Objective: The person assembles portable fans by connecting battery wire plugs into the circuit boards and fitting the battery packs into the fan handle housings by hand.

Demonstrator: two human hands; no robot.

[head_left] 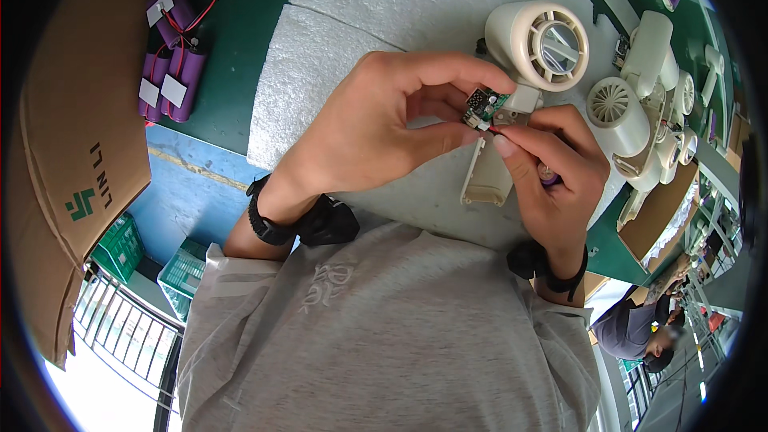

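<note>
Between the thumb and fingers of my left hand (360,116) is a small green circuit board (486,104) with a white connector at its lower edge. My right hand (560,164) pinches a thin red lead (494,130) right at that connector; whether the plug sits in it I cannot tell. The same hand's curled fingers hold a purple battery cell (549,175), mostly hidden. Just beyond the hands lies a cream fan housing (540,44) with a round slotted head. Its opened handle part (488,172) extends down beneath my fingers.
White foam sheet (336,40) covers the green bench (232,32). Several purple battery packs (180,72) with red leads lie at left, near a large cardboard box (88,136). More cream fan housings (632,120) are piled at right beside an open carton (660,220). Another person (636,328) is at lower right.
</note>
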